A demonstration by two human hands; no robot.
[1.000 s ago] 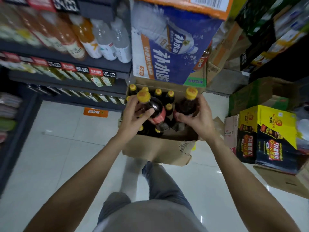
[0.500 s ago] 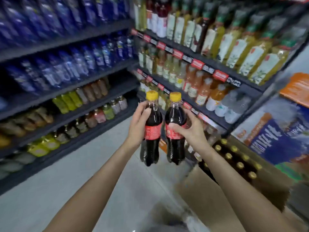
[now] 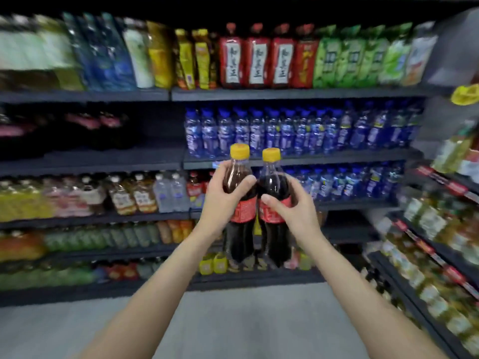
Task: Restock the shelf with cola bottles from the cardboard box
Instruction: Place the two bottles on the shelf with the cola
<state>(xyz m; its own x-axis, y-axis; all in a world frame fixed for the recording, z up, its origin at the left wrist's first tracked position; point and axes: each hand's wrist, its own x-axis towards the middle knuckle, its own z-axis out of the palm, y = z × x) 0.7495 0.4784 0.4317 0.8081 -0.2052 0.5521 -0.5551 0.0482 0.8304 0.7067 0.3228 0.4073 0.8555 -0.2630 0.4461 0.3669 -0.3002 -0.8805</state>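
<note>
Two cola bottles with yellow caps and red labels are held upright side by side in front of me. My left hand (image 3: pixel 223 200) grips the left cola bottle (image 3: pixel 239 239) round its upper body. My right hand (image 3: pixel 293 211) grips the right cola bottle (image 3: pixel 275 244) at label height. Both bottles hang in the air ahead of the dark shelf unit (image 3: pixel 298 160). The cardboard box is out of view.
Rows of blue bottles (image 3: pixel 298 130) fill the shelves behind the cola. Red, green and yellow drinks stand on the top shelf (image 3: pixel 259 92). A second shelf unit (image 3: pixel 435 255) with yellow-green bottles runs along the right. Grey floor (image 3: pixel 233 320) lies below my arms.
Both hands lifted the two cola bottles out of the cardboard box. My view swung left from the box to the facing shelves, with the bottles kept together at chest height.
</note>
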